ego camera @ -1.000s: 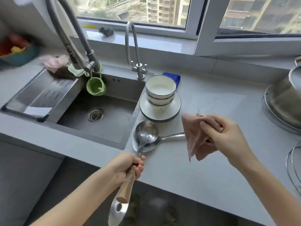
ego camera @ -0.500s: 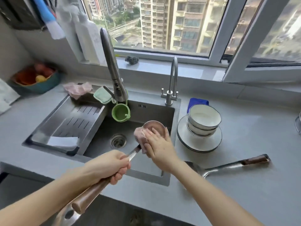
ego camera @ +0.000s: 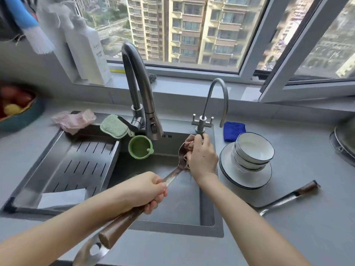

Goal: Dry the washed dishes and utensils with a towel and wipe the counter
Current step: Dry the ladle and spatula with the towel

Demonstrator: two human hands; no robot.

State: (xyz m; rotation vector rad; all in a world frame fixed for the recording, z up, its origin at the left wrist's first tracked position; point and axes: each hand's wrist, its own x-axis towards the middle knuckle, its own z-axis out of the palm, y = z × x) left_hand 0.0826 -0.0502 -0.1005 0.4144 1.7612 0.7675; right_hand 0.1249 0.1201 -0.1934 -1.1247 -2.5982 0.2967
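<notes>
Head: towel [ego camera: 189,144] in ladle [ego camera: 172,175] over sink [ego camera: 179,207]

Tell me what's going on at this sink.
A person is drying a ladle over the sink. The left grip holds its wooden handle; the right grip presses a pink towel into its bowl. A second utensil lies on the counter near stacked bowls and plates.

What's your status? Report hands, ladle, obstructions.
Left hand grips ladle by its wooden handle, over the sink. Right hand presses pink towel into ladle bowl. Small tap close behind right hand; second utensil lies on counter, untouched.
</notes>
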